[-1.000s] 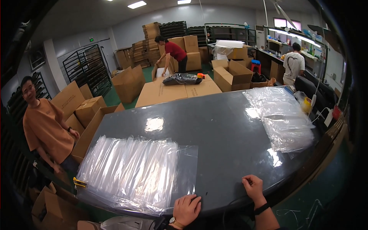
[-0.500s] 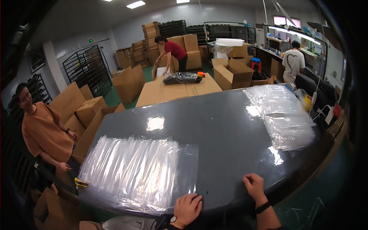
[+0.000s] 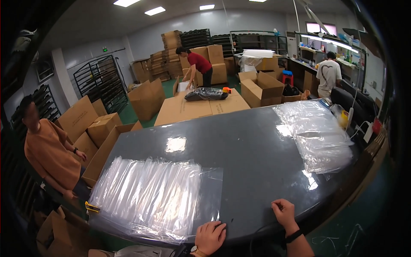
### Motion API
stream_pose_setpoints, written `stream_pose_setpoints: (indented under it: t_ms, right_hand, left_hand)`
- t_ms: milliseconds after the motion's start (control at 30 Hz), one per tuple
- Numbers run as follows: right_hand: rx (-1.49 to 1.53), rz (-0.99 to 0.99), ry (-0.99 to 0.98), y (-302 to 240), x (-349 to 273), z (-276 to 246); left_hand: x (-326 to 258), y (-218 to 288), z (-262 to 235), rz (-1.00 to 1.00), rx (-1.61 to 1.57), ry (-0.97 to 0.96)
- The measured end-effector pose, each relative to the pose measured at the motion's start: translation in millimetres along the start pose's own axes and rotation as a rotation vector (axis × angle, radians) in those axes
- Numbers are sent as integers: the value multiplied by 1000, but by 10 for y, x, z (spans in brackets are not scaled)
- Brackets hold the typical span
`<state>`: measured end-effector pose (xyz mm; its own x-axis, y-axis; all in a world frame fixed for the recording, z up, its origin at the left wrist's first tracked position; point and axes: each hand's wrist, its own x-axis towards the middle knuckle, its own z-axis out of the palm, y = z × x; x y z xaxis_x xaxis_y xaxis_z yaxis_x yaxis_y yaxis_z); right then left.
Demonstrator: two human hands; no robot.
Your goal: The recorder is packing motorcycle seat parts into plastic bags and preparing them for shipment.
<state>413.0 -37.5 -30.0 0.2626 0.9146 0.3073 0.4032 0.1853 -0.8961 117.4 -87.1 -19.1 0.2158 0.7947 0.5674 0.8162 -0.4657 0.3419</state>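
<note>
My left hand [image 3: 209,237] rests at the near edge of the dark grey table [image 3: 239,145], its fingers curled, touching the near corner of a wide stack of clear plastic bags [image 3: 154,195]. My right hand [image 3: 284,213] lies on the table edge to the right, fingers loosely bent, holding nothing. A black band circles the right wrist and a watch sits on the left wrist. A second pile of clear bags [image 3: 317,132] lies at the table's far right.
A person in an orange shirt [image 3: 49,154] stands at the table's left among cardboard boxes [image 3: 92,124]. A flat cardboard surface [image 3: 197,107] with a black bag [image 3: 205,93] sits beyond the table. Two more people work at the back. A small yellow item [image 3: 92,208] lies by the bags' left edge.
The view has shifted slightly. The person in orange has moved a little. My hands stay at the table's near edge.
</note>
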Motion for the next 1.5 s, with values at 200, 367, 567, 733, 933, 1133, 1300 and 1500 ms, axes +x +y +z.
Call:
stream_pose_setpoints:
  t_ms: [200,367,567,733,933,1133,1300,1500]
  right_hand:
    - [-15,-5,-2,-19,5,-1]
    - [-22,-14,0,-30,3,1]
    - [0,3,3,-26,-14,-9]
    - [-20,-8,-6,-47,-3,-12]
    - [1,-2,-2,-21,-7,-10]
    - [-23,-9,-4,-42,-8,-14]
    - [-4,2,4,-54,-13,-10]
    - [-4,2,0,-46,-12,-9]
  left_hand:
    - [-2,0,-12,-1,-12,-16]
    - [4,4,-22,-2,-9,-18]
    - [-14,11,-10,-7,-1,-15]
    - [-10,10,-13,-4,8,-7]
    - [16,30,-32,-4,6,-4]
    - [12,25,-27,0,17,-2]
    - [13,30,-31,3,21,-4]
    - [4,24,-25,0,20,-4]
